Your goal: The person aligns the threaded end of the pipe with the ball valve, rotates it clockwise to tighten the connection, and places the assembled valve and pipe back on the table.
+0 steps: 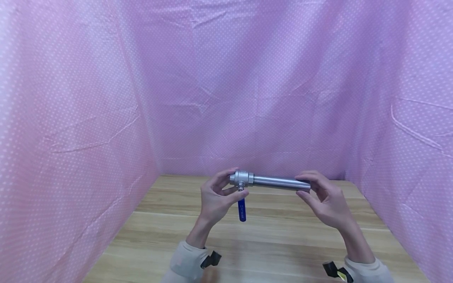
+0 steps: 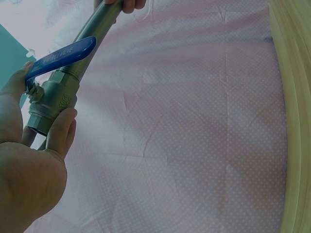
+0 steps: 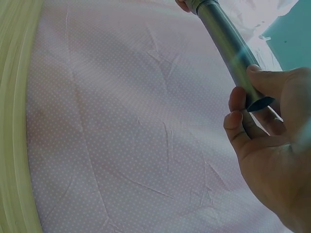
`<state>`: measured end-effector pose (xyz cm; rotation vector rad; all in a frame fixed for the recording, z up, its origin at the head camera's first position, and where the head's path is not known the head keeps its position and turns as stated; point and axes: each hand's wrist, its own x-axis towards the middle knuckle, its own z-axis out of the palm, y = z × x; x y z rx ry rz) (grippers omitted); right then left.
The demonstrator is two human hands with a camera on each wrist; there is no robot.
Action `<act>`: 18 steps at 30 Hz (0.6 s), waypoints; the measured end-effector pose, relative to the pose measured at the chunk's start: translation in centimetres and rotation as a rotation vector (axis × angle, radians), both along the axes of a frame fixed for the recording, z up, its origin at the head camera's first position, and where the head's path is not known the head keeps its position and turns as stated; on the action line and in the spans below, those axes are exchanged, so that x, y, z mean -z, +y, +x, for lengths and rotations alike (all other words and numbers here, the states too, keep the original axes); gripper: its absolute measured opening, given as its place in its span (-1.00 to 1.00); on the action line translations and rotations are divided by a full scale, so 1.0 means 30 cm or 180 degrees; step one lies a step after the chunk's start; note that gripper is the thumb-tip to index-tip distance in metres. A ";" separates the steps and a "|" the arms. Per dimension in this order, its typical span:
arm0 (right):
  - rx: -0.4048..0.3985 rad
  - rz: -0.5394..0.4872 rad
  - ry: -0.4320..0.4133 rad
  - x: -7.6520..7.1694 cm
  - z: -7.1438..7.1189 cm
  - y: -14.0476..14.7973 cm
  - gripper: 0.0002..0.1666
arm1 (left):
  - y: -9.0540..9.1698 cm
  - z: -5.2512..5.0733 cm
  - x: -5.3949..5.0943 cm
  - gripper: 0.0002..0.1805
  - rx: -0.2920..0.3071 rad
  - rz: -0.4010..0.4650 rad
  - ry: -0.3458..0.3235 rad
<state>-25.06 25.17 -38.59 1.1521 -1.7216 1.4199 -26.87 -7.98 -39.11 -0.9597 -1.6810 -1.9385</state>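
A silver ball valve (image 1: 242, 178) with a blue lever handle (image 1: 242, 210) is joined to the left end of a straight metal pipe (image 1: 276, 182). Both are held up above the table, roughly level in the head view. My left hand (image 1: 216, 198) grips the valve body, thumb by the lever's base and fingers round the far side. At the pipe's other end, my right hand (image 1: 327, 200) pinches it between thumb and fingers. The right wrist view shows the pipe's open end (image 3: 260, 104) beside the fingers. In the left wrist view the lever (image 2: 63, 56) slants alongside the pipe.
Below the hands lies a wood-grain table (image 1: 262, 243). Pink dotted cloth (image 1: 255, 86) hangs at the back and on both sides. Small black pieces (image 1: 211, 259) sit at the sleeve cuffs. A teal patch (image 3: 291, 41) shows beyond the cloth in the wrist views.
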 end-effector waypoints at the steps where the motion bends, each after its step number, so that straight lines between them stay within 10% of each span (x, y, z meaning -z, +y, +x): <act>1: 0.0020 -0.0002 0.0009 0.001 -0.001 0.000 -0.31 | 0.000 -0.001 0.001 -0.27 0.0000 0.0000 0.0013; 18: 0.0155 0.0087 -0.0012 0.007 0.005 0.009 -0.44 | 0.005 0.012 -0.001 -0.27 0.0016 0.0015 -0.0003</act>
